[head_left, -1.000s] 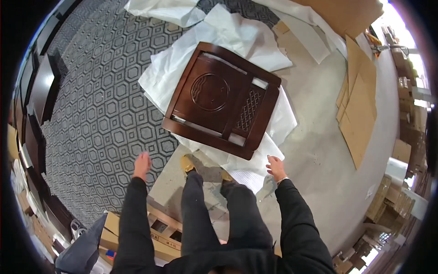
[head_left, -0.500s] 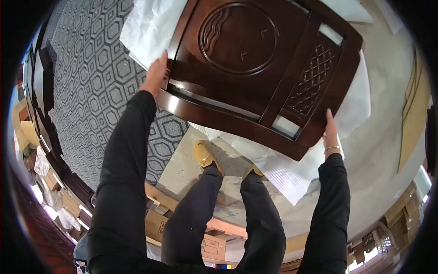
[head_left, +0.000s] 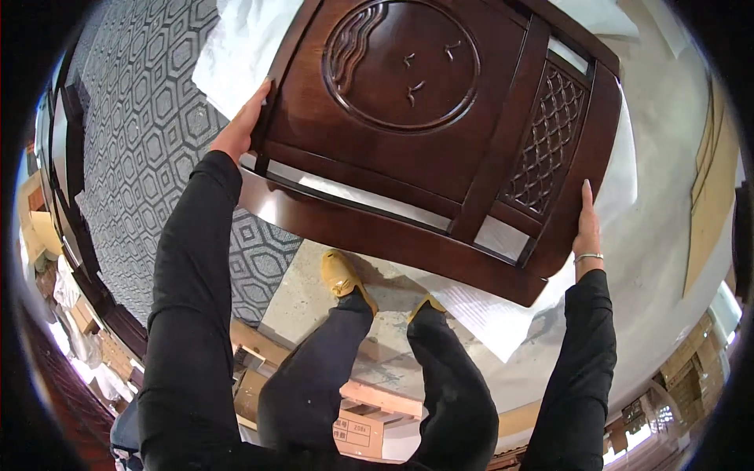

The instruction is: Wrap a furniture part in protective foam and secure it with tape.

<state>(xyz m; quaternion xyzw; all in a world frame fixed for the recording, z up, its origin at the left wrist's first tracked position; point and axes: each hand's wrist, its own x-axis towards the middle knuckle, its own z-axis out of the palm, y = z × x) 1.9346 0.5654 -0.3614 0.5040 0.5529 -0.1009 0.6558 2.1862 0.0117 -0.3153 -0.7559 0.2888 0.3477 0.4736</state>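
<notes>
Between my two hands is a dark brown carved wooden panel, glossy, shaped like a headboard or chair back. It bears a round relief of waves and birds and a lattice section, with slots cut through the wood. My left hand grips its left edge, thumb side along the wood, fingers partly hidden behind. At the right edge my right hand holds on, with one finger showing along the front and the rest tucked behind. The panel is tilted, and its far end runs out of view.
White foam wrapping sheets lie under and around the panel. To the left spreads a grey carpet with a hexagon pattern. Cardboard lies at the right, and a carton stands behind my feet. Dark wooden pieces line the far left.
The panel has come nearer and turned slightly, its lower right corner shifting down and right. My left hand has moved left and my right hand slightly right and down, both still holding it.
</notes>
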